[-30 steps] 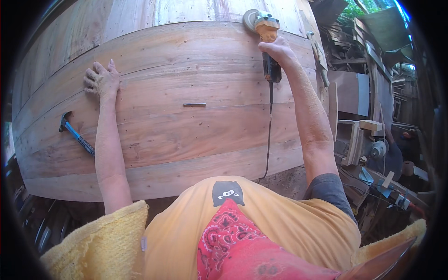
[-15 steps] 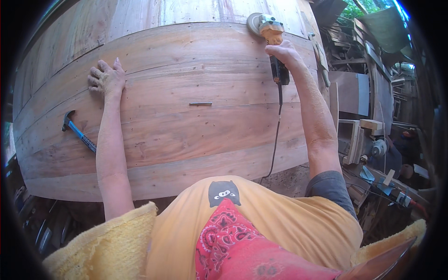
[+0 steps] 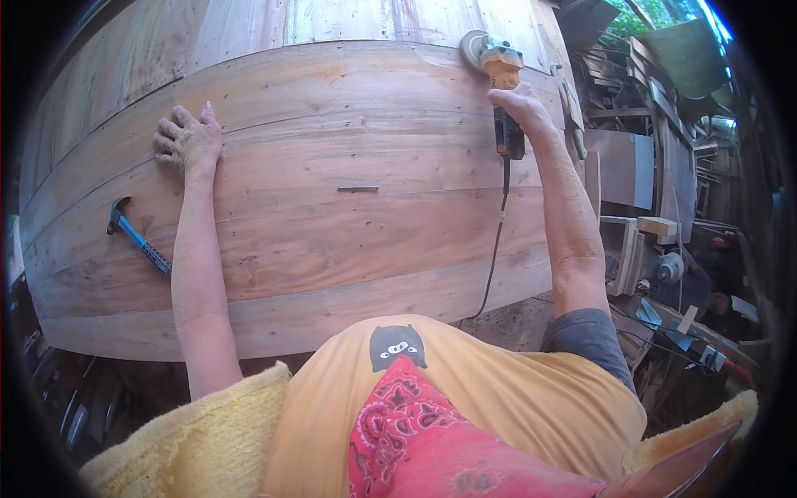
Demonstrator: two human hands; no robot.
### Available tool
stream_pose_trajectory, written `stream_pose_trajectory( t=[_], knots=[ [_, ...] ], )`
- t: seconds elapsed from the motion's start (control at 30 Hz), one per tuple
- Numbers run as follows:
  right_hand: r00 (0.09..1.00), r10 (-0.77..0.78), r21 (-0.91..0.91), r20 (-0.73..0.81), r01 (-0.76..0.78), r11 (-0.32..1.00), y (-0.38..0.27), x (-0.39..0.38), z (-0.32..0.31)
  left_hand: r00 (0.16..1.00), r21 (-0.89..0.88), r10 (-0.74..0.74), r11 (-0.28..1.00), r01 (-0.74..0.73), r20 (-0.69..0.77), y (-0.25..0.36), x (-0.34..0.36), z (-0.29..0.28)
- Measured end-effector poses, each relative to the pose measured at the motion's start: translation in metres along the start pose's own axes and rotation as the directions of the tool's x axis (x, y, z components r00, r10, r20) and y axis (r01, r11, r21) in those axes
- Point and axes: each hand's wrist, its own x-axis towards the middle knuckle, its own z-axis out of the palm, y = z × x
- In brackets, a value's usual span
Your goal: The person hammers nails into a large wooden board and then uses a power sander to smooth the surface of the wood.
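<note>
A broad wooden panel of planks point(image 3: 374, 249) spreads in front of me. My left hand point(image 3: 189, 145) rests on it with fingers apart and slightly bent. My right hand point(image 3: 525, 108) grips the body of a yellow and black angle grinder point(image 3: 501, 65), whose disc lies at a plank seam near the panel's upper right; its cord hangs down the panel. A hammer point(image 3: 143, 242) with a blue and black handle lies beside my left forearm, its handle's end partly hidden. A short metal rod or large nail point(image 3: 358, 188) lies mid-panel.
Stacked boards and scrap timber point(image 3: 614, 75) crowd the right side. A grey sheet point(image 3: 643, 170), wooden pieces point(image 3: 656, 226), a metal machine part point(image 3: 671, 266) and cables sit beyond the panel's right edge. Dark clutter lies under its lower left edge.
My right hand and the grinder have moved rightward and a little downward along the seam, the cord shifting with them. My left hand has moved slightly right, staying on the planks.
</note>
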Motion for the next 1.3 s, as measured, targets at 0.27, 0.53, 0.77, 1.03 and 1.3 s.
stream_pose_trajectory(
  t=[0.27,0.53,0.77,1.03,1.3],
  knots=[
    [0.989,-0.124,0.032,0.075,0.122,0.992,-0.034,-0.01,0.03,0.998,-0.016,0.005,1.0,-0.004,0.055,-0.001,0.001,-0.007],
    [0.999,-0.03,0.037,0.034,0.029,0.999,0.011,-0.005,-0.007,0.998,0.0,-0.003,1.0,0.003,0.055,-0.002,0.004,0.0],
    [0.991,-0.096,0.029,0.088,0.093,0.995,-0.007,0.005,0.015,0.999,0.004,-0.001,1.0,0.001,0.034,-0.003,0.004,0.002],
    [0.998,-0.061,0.024,-0.01,0.061,0.998,0.015,0.016,-0.001,0.994,0.022,-0.011,1.0,0.009,0.104,-0.009,0.008,0.001],
    [0.983,0.093,0.115,-0.156,-0.076,0.99,0.118,0.05,-0.06,0.997,0.031,-0.011,0.999,0.009,0.071,-0.017,0.015,0.015]
  ],
)
